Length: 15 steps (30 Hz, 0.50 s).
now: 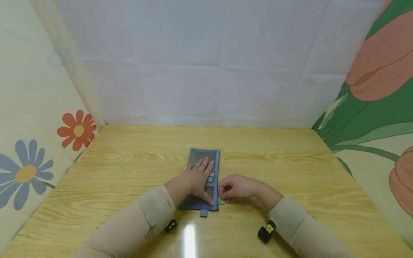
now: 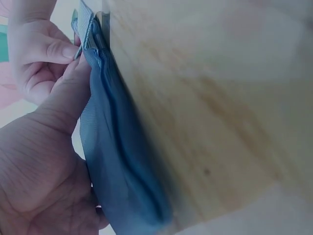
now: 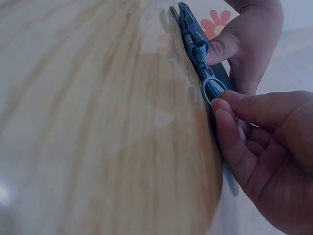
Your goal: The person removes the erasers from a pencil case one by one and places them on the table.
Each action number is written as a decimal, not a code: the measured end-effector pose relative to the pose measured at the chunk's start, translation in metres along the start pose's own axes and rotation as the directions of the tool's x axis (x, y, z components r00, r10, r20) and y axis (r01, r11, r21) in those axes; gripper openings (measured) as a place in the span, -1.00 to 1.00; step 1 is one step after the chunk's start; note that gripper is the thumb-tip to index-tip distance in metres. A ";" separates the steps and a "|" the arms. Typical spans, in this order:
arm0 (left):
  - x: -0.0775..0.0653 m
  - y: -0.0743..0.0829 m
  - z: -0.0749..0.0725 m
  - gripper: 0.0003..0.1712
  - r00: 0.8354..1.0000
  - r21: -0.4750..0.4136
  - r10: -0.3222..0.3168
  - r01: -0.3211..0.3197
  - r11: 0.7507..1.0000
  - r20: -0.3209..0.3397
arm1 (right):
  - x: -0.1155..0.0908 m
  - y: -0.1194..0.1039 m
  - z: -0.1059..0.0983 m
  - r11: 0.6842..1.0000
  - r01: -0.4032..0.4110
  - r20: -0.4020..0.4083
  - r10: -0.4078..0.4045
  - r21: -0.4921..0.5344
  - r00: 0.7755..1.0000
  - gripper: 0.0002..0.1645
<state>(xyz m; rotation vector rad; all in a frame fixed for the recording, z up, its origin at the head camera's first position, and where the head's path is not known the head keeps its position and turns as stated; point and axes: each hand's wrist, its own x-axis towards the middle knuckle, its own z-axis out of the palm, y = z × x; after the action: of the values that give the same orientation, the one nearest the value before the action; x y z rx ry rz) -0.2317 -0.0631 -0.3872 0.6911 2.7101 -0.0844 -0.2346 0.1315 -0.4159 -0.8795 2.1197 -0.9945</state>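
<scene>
A blue zip pouch [image 1: 195, 202] with a see-through mesh face lies lengthwise on the table. My left hand [image 1: 197, 179] rests on it, fingers spread and straight, the thumb pressing near the zipper's near end. Light-coloured items [image 1: 211, 177] show through the mesh beside the fingers. At the near right corner, my right hand [image 1: 237, 187] pinches the zipper's ring pull [image 3: 208, 89] between thumb and forefinger. In the right wrist view the slider sits at that end of the zipper, close to the left thumb. A small fabric tab [image 1: 203, 213] sticks out of the pouch's near edge.
The wood-grain table [image 1: 274, 154] extends around the pouch on all sides. A white sheet [image 1: 206, 71] hangs behind it. Flower-patterned panels stand at the left [image 1: 32, 107] and right [image 1: 371, 143].
</scene>
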 end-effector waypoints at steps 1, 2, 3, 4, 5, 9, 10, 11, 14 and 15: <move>0.000 0.000 0.001 0.57 1.000 0.002 -0.002 0.002 1.000 -0.001 | 0.000 0.000 0.000 1.000 0.002 0.000 -0.002 0.001 1.000 -0.89; 0.001 0.000 0.001 0.57 1.000 0.006 -0.004 0.004 1.000 -0.001 | 0.001 0.000 0.000 1.000 0.002 -0.001 -0.002 -0.002 1.000 -0.89; 0.001 0.000 0.002 0.58 1.000 0.008 -0.006 0.006 1.000 -0.002 | 0.001 0.000 0.000 1.000 0.003 -0.002 -0.003 -0.003 1.000 -0.89; 0.001 0.001 0.002 0.58 1.000 0.008 -0.007 0.007 1.000 -0.001 | 0.001 -0.001 0.000 1.000 0.002 -0.005 -0.002 -0.003 1.000 -0.89; 0.001 0.001 0.002 0.58 1.000 0.005 -0.010 0.010 1.000 0.003 | 0.001 -0.001 0.000 1.000 -0.001 -0.006 0.001 -0.001 1.000 -0.88; 0.002 0.001 0.001 0.59 1.000 -0.004 -0.019 0.019 1.000 0.017 | 0.001 -0.003 0.000 1.000 -0.020 -0.015 0.020 0.001 1.000 -0.88; 0.003 0.001 0.001 0.59 1.000 -0.006 -0.021 0.021 1.000 0.020 | 0.002 -0.003 0.000 1.000 -0.025 -0.019 0.025 0.000 1.000 -0.88; 0.003 0.001 0.002 0.59 0.999 -0.005 -0.023 0.023 1.000 0.022 | 0.002 -0.002 0.000 1.000 -0.028 -0.022 0.027 -0.004 0.999 -0.88; 0.004 0.001 0.003 0.60 0.999 0.003 -0.026 0.026 1.000 0.020 | 0.004 -0.001 0.000 0.999 -0.032 -0.031 0.031 -0.018 0.999 -0.88; 0.004 0.001 0.003 0.60 0.999 0.003 -0.027 0.027 1.000 0.020 | 0.004 -0.001 0.000 0.999 -0.032 -0.036 0.032 -0.022 0.999 -0.87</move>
<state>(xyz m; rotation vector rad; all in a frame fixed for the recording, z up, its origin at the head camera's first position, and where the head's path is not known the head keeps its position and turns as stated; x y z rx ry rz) -0.2341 -0.0610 -0.3917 0.6511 2.7011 -0.1011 -0.2362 0.1277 -0.4164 -0.8422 2.1722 -0.9780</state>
